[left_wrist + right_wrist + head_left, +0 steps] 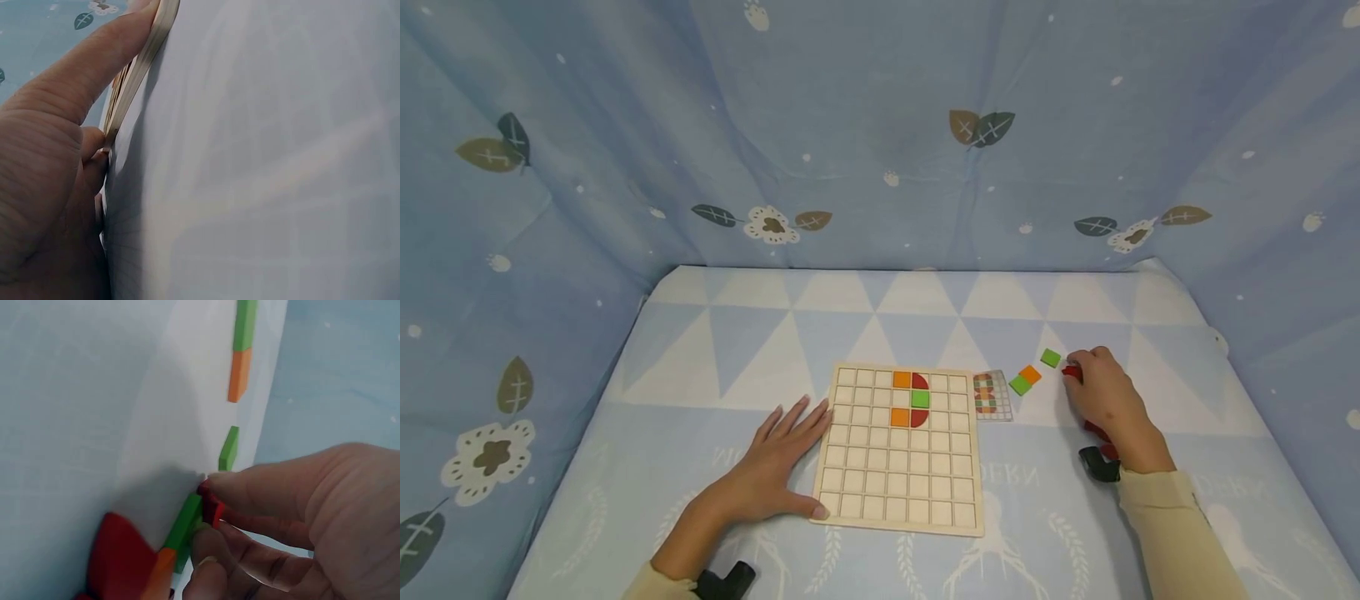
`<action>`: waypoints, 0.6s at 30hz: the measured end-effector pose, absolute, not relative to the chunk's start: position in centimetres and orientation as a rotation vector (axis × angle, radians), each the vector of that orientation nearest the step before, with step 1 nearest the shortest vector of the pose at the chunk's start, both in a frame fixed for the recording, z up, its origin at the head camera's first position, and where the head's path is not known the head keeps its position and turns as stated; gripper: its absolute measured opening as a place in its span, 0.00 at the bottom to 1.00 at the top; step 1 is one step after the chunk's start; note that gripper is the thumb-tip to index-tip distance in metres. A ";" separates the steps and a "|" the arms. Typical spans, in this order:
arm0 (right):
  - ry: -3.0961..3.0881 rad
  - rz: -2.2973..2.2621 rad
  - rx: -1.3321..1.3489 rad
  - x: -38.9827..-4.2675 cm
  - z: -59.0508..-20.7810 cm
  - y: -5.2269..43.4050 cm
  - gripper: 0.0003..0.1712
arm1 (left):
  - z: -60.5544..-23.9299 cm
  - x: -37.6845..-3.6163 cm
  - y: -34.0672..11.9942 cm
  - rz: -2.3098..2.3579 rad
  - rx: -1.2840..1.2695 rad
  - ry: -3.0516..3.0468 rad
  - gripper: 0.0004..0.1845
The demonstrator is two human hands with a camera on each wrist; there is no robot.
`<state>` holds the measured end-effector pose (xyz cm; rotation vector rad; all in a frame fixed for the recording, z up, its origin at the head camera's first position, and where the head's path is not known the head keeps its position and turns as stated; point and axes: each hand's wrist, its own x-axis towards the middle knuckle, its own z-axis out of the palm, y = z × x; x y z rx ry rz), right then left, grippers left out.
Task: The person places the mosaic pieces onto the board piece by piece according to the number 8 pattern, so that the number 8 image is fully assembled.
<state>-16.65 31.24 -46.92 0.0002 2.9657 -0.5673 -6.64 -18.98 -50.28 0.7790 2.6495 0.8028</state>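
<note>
- Head view: right hand (1105, 400) at right of centre, fingers curled round a red piece (1072, 372) at its fingertips, pinched. The board (901, 490) lies to the left of this hand, in the lower middle of the frame, with a pattern card (992, 395) and loose tiles between them. An orange tile (1031, 374) and a green tile (1020, 385) touch; another green tile (1051, 358) sits just above the fingertips. More red shows under the right palm; its shape cannot be told.
- Head view: left hand (771, 475) flat at lower left, fingers straight, pressing the worktop (700, 367) with fingertips against the board's left edge. On the board, orange, green and red pieces fill cells in the upper middle. The right hand is the nearer to the loose tiles.
- Left wrist view: the left hand's fingers (81, 81) lie straight along the board edge (134, 75), touching it; nothing is held.
- Right wrist view: thumb and fingers (250, 487) pinch the red piece (211, 506) at lower centre. A green tile (184, 522) is touching or just beside it. Further tiles run in a line toward the top of the frame.
</note>
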 end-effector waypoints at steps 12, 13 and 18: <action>2.923 -0.701 0.157 -16.4 -47.0 31.9 0.22 | -50.5 -6.7 -18.9 0.785 0.782 2.660 0.70; 2.915 -0.716 0.153 -16.3 -46.9 32.0 0.22 | -50.5 -6.7 -18.9 0.785 0.783 2.660 0.70; 2.862 -0.741 0.161 -16.0 -46.7 32.6 0.20 | -50.4 -6.7 -19.0 0.793 0.776 2.654 0.70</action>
